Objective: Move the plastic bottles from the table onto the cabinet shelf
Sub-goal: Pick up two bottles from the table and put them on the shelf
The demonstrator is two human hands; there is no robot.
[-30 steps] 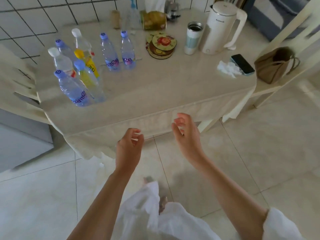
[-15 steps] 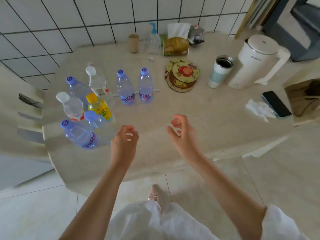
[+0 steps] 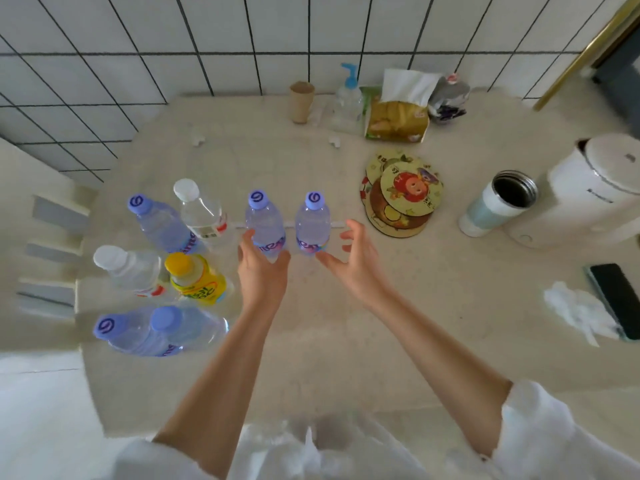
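Several plastic bottles stand on the beige table (image 3: 346, 341). Two blue-capped ones are side by side in the middle. My left hand (image 3: 263, 271) has thumb and fingers round the lower part of the left bottle (image 3: 265, 220). My right hand (image 3: 356, 261) is spread beside the right bottle (image 3: 312, 221), its thumb near the base, not gripping. Further left stand another blue-capped bottle (image 3: 159, 223), two white-capped bottles (image 3: 201, 213) (image 3: 128, 268), a yellow bottle (image 3: 195, 278) and two blue-capped bottles (image 3: 131, 332) (image 3: 188, 327) at the table's edge. No cabinet is in view.
Right of the bottles lie round coasters (image 3: 403, 195), an open tumbler (image 3: 498, 202), a white kettle (image 3: 588, 195), a phone (image 3: 616, 299) and a crumpled tissue (image 3: 578, 310). A paper cup (image 3: 302, 102), pump bottle (image 3: 348, 98) and tissue pack (image 3: 398, 112) line the tiled wall.
I have stepped up to the table. Both hands moved forward from the table's front edge to the two middle bottles, and the left hand has closed round one.
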